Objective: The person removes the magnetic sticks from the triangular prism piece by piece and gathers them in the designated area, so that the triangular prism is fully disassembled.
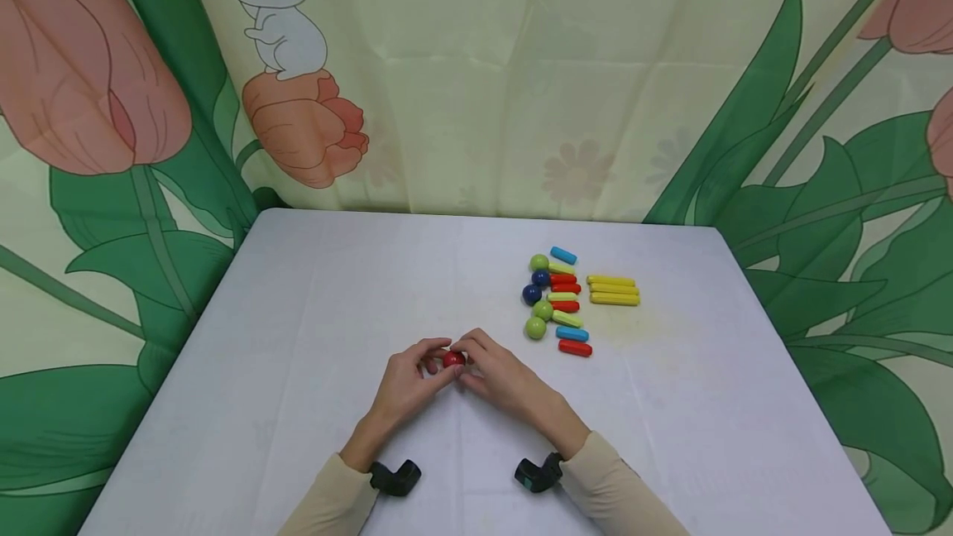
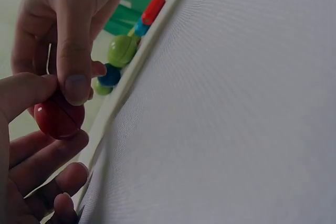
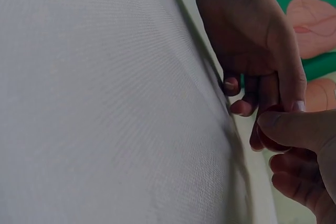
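Both hands meet over the near middle of the table and pinch one small red ball (image 1: pixel 453 359). My left hand (image 1: pixel 408 379) holds it between thumb and fingers from the left. From the other side, the thumb and fingertips of my right hand (image 1: pixel 502 375) grip the same ball. A thin dark seam runs across the red ball (image 2: pixel 59 120) in the left wrist view. The right thumb covers much of it in the right wrist view.
Right of the hands lie green balls (image 1: pixel 535 327), dark blue balls (image 1: pixel 532 294), and short red sticks (image 1: pixel 575 348), blue sticks (image 1: pixel 572 334) and pale green sticks (image 1: pixel 567 319). Longer yellow sticks (image 1: pixel 615 299) lie beyond. A white cloth covers the table (image 1: pixel 357 288); a patterned curtain (image 1: pixel 476 106) hangs behind.
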`<action>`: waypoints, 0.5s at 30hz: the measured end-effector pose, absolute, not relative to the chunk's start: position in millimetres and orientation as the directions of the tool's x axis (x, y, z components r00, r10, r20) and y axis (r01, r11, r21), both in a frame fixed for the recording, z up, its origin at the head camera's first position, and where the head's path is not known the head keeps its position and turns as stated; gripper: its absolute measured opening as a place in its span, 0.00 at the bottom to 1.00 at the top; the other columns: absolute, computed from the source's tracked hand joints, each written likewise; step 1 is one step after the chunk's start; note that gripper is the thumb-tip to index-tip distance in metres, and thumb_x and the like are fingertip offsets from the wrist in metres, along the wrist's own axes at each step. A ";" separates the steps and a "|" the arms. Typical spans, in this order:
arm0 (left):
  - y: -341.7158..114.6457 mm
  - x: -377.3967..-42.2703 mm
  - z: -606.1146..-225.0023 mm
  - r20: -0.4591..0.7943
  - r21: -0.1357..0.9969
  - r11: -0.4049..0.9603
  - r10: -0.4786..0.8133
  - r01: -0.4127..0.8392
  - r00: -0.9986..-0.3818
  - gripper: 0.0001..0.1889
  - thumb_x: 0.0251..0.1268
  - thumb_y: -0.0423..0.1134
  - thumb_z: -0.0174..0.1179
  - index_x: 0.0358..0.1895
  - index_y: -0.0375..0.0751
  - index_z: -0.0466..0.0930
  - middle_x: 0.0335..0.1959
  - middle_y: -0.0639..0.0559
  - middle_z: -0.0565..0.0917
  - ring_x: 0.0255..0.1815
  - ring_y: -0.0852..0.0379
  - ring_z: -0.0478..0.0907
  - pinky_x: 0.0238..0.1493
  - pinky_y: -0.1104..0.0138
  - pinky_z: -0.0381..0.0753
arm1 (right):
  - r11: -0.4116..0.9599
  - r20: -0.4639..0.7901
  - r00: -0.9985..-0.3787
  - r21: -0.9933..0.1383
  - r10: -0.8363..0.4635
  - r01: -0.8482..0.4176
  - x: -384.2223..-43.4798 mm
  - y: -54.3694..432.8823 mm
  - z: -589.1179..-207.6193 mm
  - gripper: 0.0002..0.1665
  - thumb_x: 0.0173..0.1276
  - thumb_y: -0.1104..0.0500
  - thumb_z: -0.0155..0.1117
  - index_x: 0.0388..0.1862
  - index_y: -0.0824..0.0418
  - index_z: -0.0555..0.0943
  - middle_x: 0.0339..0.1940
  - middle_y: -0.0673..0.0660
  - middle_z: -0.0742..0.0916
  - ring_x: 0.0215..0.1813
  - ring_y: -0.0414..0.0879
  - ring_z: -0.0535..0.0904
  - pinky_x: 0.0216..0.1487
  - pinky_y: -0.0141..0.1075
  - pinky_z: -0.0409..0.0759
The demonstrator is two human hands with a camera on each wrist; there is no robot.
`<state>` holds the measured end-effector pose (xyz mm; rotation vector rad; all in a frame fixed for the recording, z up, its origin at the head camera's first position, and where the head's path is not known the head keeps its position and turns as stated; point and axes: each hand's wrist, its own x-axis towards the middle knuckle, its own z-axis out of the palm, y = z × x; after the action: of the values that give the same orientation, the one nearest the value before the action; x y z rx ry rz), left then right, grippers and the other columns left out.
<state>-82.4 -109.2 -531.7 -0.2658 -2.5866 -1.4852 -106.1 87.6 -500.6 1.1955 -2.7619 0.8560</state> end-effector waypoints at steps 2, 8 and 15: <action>-109.2 -82.6 -531.5 0.214 0.836 0.498 0.091 0.230 -0.973 0.22 0.56 0.46 0.74 0.54 0.44 0.85 0.36 0.54 0.90 0.28 0.65 0.75 0.28 0.74 0.70 | 0.559 0.214 -0.710 -0.484 -0.671 -0.674 -106.2 88.0 -500.9 0.24 0.67 0.60 0.70 0.60 0.57 0.76 0.56 0.49 0.78 0.54 0.38 0.81 0.59 0.32 0.80; -108.6 -83.2 -531.1 0.182 0.844 0.494 0.104 0.209 -0.978 0.20 0.59 0.47 0.72 0.54 0.47 0.85 0.36 0.58 0.89 0.28 0.67 0.75 0.28 0.74 0.70 | 0.584 0.201 -0.733 -0.484 -0.650 -0.652 -106.8 90.3 -502.9 0.23 0.67 0.58 0.70 0.60 0.57 0.77 0.55 0.49 0.79 0.53 0.37 0.81 0.59 0.32 0.81; -108.2 -82.5 -529.7 0.181 0.842 0.498 0.103 0.208 -0.978 0.19 0.59 0.47 0.72 0.52 0.45 0.86 0.35 0.57 0.89 0.29 0.66 0.74 0.29 0.74 0.70 | 0.581 0.199 -0.743 -0.507 -0.639 -0.636 -106.5 92.6 -505.2 0.23 0.67 0.59 0.70 0.60 0.58 0.77 0.54 0.50 0.80 0.53 0.39 0.81 0.58 0.33 0.81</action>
<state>-82.5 -108.2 -529.7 -0.2736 -2.6249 -1.4986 -106.5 92.6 -505.2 1.1285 -2.7984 0.8939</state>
